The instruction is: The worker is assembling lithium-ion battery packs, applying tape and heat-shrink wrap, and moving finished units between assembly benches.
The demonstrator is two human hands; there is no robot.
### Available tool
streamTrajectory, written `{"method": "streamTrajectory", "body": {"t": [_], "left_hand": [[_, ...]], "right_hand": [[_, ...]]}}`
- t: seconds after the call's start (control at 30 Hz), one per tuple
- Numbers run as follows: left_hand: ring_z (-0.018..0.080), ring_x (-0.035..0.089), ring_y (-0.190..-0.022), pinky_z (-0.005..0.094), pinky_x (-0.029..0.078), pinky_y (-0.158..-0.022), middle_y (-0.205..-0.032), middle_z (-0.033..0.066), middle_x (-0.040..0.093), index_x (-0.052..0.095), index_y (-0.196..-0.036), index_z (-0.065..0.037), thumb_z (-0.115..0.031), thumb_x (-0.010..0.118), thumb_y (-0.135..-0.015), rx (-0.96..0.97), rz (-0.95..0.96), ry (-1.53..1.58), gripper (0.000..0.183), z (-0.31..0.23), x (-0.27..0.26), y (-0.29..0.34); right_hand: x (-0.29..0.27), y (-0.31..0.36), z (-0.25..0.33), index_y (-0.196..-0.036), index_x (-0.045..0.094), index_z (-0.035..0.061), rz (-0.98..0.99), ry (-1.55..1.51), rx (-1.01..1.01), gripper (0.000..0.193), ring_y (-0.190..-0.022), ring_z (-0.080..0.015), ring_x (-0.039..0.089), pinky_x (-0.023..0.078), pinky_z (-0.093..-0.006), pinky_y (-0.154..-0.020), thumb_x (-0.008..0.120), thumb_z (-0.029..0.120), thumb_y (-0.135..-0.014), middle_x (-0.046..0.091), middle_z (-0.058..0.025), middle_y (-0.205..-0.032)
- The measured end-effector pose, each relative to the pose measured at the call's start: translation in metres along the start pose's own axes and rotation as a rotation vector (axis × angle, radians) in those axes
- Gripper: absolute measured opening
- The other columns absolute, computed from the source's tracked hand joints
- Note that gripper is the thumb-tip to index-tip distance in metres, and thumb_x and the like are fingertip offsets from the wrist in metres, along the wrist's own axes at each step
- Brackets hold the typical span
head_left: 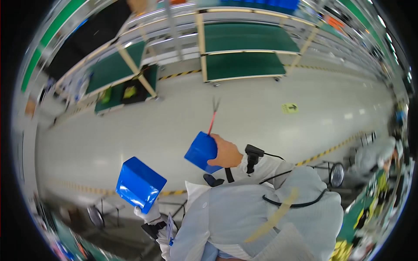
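Note:
My right hand is closed round a blue block-shaped battery pack, thumb and fingers on its right side. A red lead with a dark forked end sticks up from that pack, blurred by motion. Lower left, my left hand grips the lower end of a second blue block, shiny and similar in shape; most of those fingers are hidden behind it. Both blocks are held up in the air, apart from each other. A black strapped device sits on my right wrist.
Ahead stand a wheeled rack with green shelves and, to its left, another green-shelved cart. Yellow-and-black tape marks the grey floor. A person in pale workwear is at the right, beside a cluttered green bench.

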State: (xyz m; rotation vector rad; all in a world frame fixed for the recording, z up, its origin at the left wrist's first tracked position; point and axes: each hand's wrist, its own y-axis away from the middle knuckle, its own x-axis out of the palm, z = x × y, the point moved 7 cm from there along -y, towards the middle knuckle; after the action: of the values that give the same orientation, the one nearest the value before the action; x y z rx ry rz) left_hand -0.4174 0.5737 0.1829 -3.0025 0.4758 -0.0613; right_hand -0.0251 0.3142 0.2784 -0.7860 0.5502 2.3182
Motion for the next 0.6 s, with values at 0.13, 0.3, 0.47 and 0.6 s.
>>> {"method": "streamTrajectory", "body": {"t": [0.13, 0.3, 0.47, 0.6], "left_hand": [[0.0393, 0.047, -0.13, 0.0616, 0.036, -0.109, -0.145, 0.0161, 0.048, 0.04, -0.145, -0.011, -0.04, 0.066, -0.078, -0.663, 0.317, 0.846, 0.078, 0.038, 0.212, -0.093], [0.042, 0.049, -0.128, 0.0607, 0.038, -0.109, -0.14, 0.0205, 0.05, 0.038, -0.145, -0.007, -0.039, 0.062, -0.081, -0.86, 0.662, 0.896, 0.075, 0.066, 0.438, -0.116], [0.0354, 0.058, -0.117, 0.0483, 0.045, -0.103, -0.129, 0.018, 0.059, 0.047, -0.139, -0.006, -0.036, 0.061, -0.085, -1.091, 0.813, 0.725, 0.063, 0.16, 0.612, -0.171], [0.0359, 0.059, -0.116, 0.0485, 0.047, -0.102, -0.131, 0.0188, 0.058, 0.049, -0.137, -0.005, -0.031, 0.056, -0.09, -1.048, 0.903, 0.648, 0.054, 0.197, 0.769, -0.221]], "right_hand": [[-0.08, -0.026, -0.094, -0.144, 0.036, 0.0042, -0.298, -0.092, 0.266, 0.099, -0.108, -0.039, 0.064, 0.051, -0.0437, -0.094, 0.083, 0.032, -0.061, 0.063, -0.0226, -0.122], [-0.172, -0.075, -0.188, -0.143, 0.036, 0.0011, -0.535, -0.084, 0.494, 0.101, -0.109, -0.0397, 0.063, 0.05, -0.0437, -0.095, 0.083, 0.033, -0.06, 0.062, -0.023, -0.123], [-0.228, -0.211, -0.253, -0.142, 0.036, -0.0008, -0.574, -0.119, 0.597, 0.1, -0.109, -0.0407, 0.063, 0.051, -0.0444, -0.093, 0.084, 0.032, -0.06, 0.062, -0.0262, -0.121], [-0.292, -0.335, -0.309, -0.143, 0.034, -0.0008, -0.593, 0.0, 0.59, 0.1, -0.107, -0.0424, 0.063, 0.051, -0.045, -0.093, 0.082, 0.032, -0.061, 0.062, -0.0262, -0.12]]}}
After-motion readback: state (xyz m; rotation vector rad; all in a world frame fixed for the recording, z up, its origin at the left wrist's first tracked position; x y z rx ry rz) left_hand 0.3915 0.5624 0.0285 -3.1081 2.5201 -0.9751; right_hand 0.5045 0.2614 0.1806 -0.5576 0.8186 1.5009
